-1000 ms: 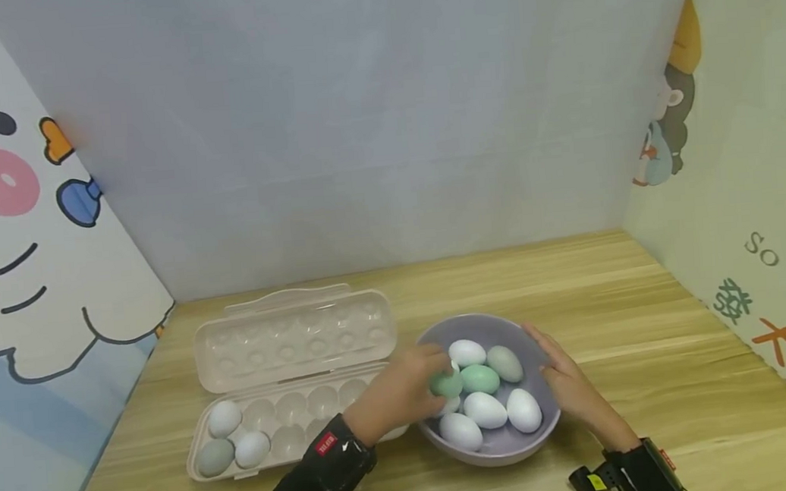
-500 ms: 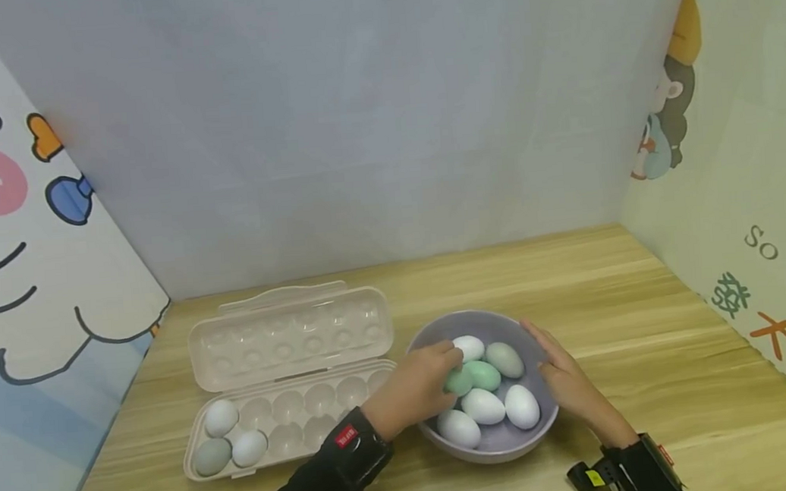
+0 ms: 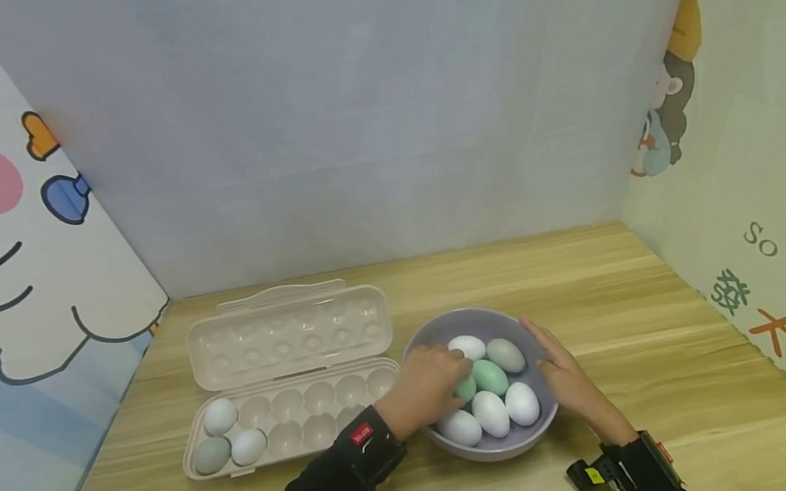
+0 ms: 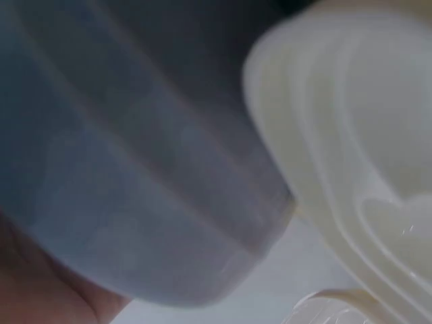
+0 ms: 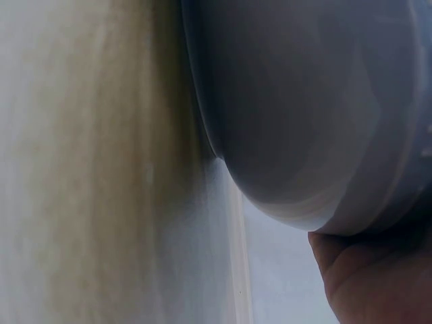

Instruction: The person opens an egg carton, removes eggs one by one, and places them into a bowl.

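A purple-grey bowl (image 3: 440,326) stands on the table with several white, green and grey eggs inside. My left hand (image 3: 425,389) reaches over its left rim, its curled fingers gripping a pale green egg (image 3: 466,389) that they partly cover. Against that egg lie another green egg (image 3: 490,377) and a white egg (image 3: 491,413). At the right rim, my right hand (image 3: 570,381) holds the bowl, fingers along its outer side. In the right wrist view, part of that hand (image 5: 378,277) meets the bowl's wall (image 5: 297,135).
Left of the bowl lies an open plastic egg carton (image 3: 305,453), its lid (image 3: 290,340) tipped back. A grey egg (image 3: 212,456) and two white eggs sit in its left cups. Printed panels (image 3: 737,176) and a pale back wall (image 3: 357,126) border the wooden table (image 3: 574,286).
My left hand has moved right and deeper into the bowl with the green egg. The front white egg has turned more upright. My right hand stays at the rim.
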Available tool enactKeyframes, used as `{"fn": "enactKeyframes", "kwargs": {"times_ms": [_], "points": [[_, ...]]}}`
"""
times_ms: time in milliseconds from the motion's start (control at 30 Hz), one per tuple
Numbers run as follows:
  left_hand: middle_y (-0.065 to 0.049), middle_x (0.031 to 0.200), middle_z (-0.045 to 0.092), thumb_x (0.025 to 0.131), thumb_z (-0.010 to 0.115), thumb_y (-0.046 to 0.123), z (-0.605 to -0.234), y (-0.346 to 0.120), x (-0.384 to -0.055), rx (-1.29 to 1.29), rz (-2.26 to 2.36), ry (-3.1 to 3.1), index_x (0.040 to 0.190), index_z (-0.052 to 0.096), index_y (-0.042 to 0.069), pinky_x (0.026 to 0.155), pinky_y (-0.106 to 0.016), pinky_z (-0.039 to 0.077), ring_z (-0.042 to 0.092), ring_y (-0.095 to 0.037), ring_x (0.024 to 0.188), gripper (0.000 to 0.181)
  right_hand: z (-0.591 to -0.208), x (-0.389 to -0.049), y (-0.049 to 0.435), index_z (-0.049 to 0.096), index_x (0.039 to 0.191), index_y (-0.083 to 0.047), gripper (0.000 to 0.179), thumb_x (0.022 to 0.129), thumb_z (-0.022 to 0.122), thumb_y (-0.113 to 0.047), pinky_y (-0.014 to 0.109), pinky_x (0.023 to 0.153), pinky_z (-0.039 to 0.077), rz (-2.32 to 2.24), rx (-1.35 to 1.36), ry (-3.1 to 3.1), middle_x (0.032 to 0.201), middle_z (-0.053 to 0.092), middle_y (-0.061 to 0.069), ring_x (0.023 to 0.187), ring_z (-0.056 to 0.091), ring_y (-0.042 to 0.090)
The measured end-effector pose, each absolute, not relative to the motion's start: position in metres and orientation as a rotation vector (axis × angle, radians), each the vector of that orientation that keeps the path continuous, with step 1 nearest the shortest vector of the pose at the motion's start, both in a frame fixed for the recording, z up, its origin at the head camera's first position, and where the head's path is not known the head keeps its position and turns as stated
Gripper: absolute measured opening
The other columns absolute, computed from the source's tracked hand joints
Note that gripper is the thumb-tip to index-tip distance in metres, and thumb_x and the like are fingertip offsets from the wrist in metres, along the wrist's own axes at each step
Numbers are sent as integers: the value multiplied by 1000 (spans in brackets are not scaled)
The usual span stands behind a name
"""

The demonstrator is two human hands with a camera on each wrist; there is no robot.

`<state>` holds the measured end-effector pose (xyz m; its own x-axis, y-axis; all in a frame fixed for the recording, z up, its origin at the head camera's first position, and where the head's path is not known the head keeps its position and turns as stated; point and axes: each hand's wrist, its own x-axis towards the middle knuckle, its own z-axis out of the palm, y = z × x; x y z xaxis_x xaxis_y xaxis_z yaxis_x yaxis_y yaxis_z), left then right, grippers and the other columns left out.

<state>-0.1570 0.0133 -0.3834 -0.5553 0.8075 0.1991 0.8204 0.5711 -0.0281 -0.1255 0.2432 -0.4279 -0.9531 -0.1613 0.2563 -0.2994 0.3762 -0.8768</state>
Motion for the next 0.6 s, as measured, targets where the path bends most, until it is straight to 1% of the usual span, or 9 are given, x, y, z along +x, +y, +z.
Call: {"fn": "enactKeyframes", "kwargs": {"times_ms": [133, 300, 467, 600], "points": [[10, 75, 49, 70, 71, 27, -385, 13, -155, -1377, -107, -2611, 78, 57, 21, 56, -22, 34, 46, -8, 69, 18, -427, -125, 242, 23, 138, -5, 60, 81, 30, 13, 61, 101, 16, 1633, 427, -2493, 141, 20, 25, 129, 16, 42], [11, 76, 53, 74, 65, 21, -383, 11, -152, -1424, -180, -2601, 75, 59, 23, 57, -24, 39, 49, -8, 69, 6, -425, -126, 242, 23, 138, -4, 61, 80, 30, 13, 61, 101, 15, 1624, 445, -2486, 140, 21, 25, 128, 17, 42], [11, 79, 54, 76, 63, 16, -381, 9, -147, -1464, -161, -2590, 75, 59, 23, 58, -23, 39, 50, -8, 72, 7, -425, -126, 243, 23, 138, -4, 61, 80, 30, 13, 61, 101, 15, 1604, 451, -2494, 140, 21, 26, 129, 16, 42], [11, 85, 56, 77, 61, 14, -380, 6, -142, -1459, -92, -2559, 79, 62, 23, 58, -22, 38, 51, -8, 76, 9, -427, -126, 243, 22, 138, -4, 61, 80, 30, 13, 62, 101, 15, 1615, 446, -2497, 141, 20, 26, 129, 15, 43]]}}
